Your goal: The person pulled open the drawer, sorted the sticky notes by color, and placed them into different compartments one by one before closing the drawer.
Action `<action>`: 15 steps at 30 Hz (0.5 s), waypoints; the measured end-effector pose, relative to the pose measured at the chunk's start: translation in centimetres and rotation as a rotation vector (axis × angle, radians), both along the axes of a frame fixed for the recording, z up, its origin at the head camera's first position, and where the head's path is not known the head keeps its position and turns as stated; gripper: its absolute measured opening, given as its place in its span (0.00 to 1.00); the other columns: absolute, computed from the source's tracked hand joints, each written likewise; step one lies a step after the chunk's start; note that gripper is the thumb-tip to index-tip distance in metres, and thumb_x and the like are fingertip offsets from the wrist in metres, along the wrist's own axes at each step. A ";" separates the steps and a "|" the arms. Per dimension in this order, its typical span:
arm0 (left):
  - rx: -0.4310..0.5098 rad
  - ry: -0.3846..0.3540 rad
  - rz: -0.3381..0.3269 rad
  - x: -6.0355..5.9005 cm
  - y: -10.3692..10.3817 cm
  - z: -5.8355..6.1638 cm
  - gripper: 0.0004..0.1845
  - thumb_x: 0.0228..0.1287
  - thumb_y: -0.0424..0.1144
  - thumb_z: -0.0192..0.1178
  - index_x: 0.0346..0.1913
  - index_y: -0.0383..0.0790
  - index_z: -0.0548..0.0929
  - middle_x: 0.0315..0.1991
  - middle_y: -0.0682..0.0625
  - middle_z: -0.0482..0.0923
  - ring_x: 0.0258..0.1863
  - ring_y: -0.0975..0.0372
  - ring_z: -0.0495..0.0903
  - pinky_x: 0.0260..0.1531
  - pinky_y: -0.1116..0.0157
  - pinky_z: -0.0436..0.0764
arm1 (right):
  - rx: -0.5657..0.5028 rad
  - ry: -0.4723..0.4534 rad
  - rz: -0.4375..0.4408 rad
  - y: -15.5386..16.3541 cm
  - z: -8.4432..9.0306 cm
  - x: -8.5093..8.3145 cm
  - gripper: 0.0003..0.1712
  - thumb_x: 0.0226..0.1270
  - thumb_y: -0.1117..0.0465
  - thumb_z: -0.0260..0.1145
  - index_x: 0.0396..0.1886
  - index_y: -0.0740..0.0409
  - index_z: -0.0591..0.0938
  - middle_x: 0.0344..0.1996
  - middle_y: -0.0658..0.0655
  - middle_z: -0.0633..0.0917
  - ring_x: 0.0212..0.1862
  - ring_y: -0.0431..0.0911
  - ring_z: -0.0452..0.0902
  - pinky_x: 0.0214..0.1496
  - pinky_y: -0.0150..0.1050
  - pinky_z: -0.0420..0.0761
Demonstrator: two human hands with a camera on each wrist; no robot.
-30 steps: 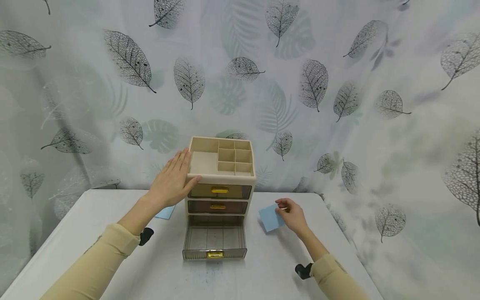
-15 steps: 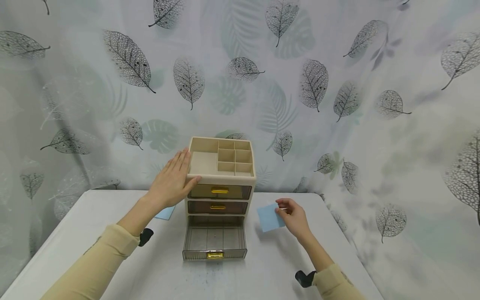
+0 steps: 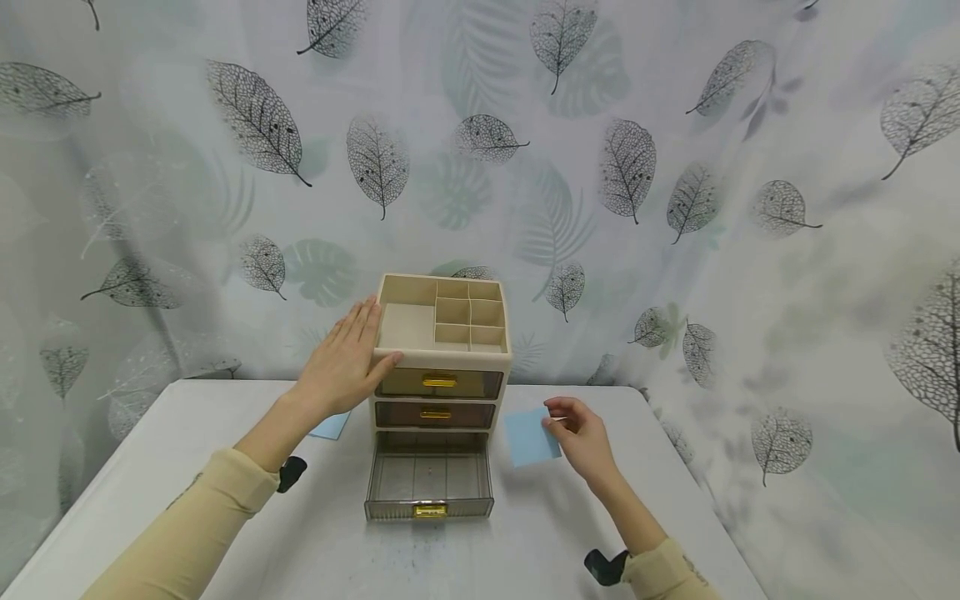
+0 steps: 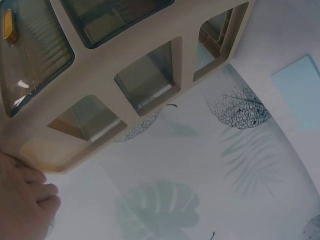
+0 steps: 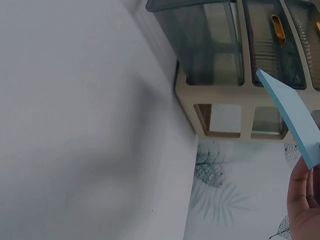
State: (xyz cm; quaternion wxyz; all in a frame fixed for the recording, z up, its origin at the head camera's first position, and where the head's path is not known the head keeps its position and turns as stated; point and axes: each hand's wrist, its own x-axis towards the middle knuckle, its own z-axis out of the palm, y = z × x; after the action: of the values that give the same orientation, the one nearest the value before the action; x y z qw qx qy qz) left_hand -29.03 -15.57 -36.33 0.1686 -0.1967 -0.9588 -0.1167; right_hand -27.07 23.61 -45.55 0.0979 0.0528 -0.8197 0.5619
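A cream desktop drawer organizer [image 3: 442, 358] stands at the middle of the table. Its lowest smoky clear drawer [image 3: 430, 483] is pulled out, with nothing lying in it. Fingers straight, my left hand [image 3: 341, 358] rests on the organizer's upper left edge; in the left wrist view part of that hand [image 4: 25, 200] shows at the corner of the frame. To the right of the organizer, my right hand [image 3: 585, 437] pinches a light blue sticky note pad [image 3: 532, 437] by its edge. The pad's thickness shows in the right wrist view, where the pad [image 5: 292, 115] is held tilted above the table.
Another light blue pad [image 3: 330, 426] lies on the table left of the organizer, partly behind my left forearm. Two upper drawers with gold handles [image 3: 438, 381] are closed. Behind the white table [image 3: 300, 550] hangs a leaf-patterned curtain [image 3: 480, 200].
My right hand has moved slightly left, bringing the sticky note pad closer to the organizer and turning it a little flatter to the view. My left hand has stayed in place.
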 end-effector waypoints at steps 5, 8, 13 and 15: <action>-0.007 -0.001 0.001 0.0 0.0 0.0 0.47 0.82 0.60 0.45 0.82 0.27 0.42 0.84 0.35 0.38 0.83 0.43 0.40 0.80 0.43 0.49 | -0.021 -0.001 0.011 -0.8 0.1 0.5 0.15 0.69 0.70 0.70 0.54 0.61 0.85 0.45 0.59 0.85 0.44 0.45 0.83 0.43 0.30 0.82; -0.006 -0.001 0.001 0.1 0.0 0.0 0.47 0.82 0.60 0.45 0.82 0.27 0.42 0.84 0.35 0.37 0.83 0.43 0.40 0.80 0.43 0.49 | -0.030 -0.003 0.018 -1.3 0.0 0.6 0.15 0.69 0.70 0.70 0.54 0.62 0.85 0.46 0.60 0.86 0.44 0.46 0.83 0.44 0.29 0.81; -0.005 0.003 0.000 0.1 0.0 0.0 0.47 0.82 0.60 0.45 0.82 0.27 0.42 0.84 0.35 0.38 0.83 0.42 0.41 0.80 0.43 0.49 | -0.035 -0.014 0.018 -2.2 0.1 1.0 0.16 0.69 0.70 0.71 0.55 0.61 0.85 0.47 0.60 0.86 0.45 0.48 0.83 0.45 0.29 0.81; -0.006 0.007 -0.001 0.1 0.0 0.0 0.47 0.82 0.60 0.45 0.82 0.27 0.42 0.84 0.34 0.39 0.83 0.42 0.41 0.79 0.43 0.50 | -0.041 -0.015 0.024 -2.6 0.1 1.2 0.16 0.69 0.70 0.71 0.55 0.62 0.84 0.47 0.60 0.86 0.45 0.48 0.83 0.45 0.29 0.81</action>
State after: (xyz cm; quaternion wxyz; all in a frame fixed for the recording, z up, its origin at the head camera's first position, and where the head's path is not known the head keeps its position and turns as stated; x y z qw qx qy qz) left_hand -28.97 -15.60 -36.35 0.1713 -0.1978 -0.9585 -0.1135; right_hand -25.86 21.03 -45.47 0.0861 0.0567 -0.8080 0.5801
